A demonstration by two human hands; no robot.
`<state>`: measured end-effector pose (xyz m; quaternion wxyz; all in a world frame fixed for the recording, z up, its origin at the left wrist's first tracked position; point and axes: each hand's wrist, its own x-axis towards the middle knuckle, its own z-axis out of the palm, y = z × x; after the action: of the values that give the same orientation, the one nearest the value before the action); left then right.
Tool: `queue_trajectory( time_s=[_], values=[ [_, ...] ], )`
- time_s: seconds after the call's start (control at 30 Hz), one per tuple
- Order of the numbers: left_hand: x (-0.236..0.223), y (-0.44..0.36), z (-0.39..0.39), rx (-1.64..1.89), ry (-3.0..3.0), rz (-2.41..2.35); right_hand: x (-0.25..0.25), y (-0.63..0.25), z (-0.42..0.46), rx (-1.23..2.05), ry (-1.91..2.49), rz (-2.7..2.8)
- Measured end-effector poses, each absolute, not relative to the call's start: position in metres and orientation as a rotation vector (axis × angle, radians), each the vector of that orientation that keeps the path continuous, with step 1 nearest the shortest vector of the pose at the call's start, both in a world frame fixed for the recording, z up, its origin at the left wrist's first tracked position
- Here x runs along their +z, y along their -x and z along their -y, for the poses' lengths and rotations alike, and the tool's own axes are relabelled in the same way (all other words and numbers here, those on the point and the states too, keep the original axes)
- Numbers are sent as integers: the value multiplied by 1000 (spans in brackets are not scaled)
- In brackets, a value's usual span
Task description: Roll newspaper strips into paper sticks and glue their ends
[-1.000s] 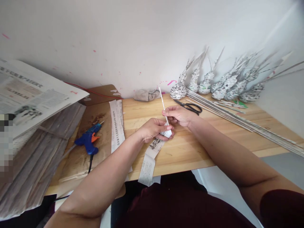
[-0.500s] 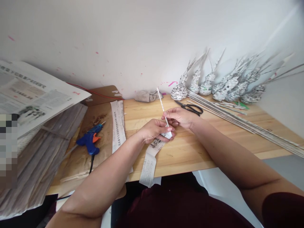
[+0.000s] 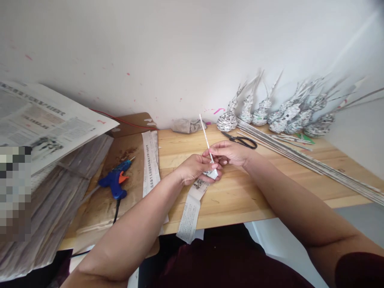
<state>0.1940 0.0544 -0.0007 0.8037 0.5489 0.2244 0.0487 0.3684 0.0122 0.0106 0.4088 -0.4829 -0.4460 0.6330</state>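
Between my two hands, a newspaper strip is partly rolled into a thin paper tube that points up and away from me. My left hand is closed on the strip where it meets the tube, thumb on top. The fingers of my right hand pinch the tube just above that spot. The loose tail of the strip hangs down over the table's front edge. A few fingertips of both hands overlap, so part of the grip is hidden.
Left of my hands lie flat newspaper strips, a blue glue gun and stacked newspapers. Black scissors, long paper tubes and woven paper gourd shapes are at the right. A greyish cloth-like lump rests by the wall.
The whole view has shifted slightly, so everything sits a little lower. My hands keep nearly the same grip on the tube and strip.
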Motion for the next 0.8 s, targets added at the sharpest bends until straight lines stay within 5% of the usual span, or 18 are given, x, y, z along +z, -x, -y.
queue_trajectory(
  time_s=[0.8],
  values=[
    [-3, -194, -56, 118, -1204, -472, 15, -368, -8, 1491, 1279, 1151]
  ],
)
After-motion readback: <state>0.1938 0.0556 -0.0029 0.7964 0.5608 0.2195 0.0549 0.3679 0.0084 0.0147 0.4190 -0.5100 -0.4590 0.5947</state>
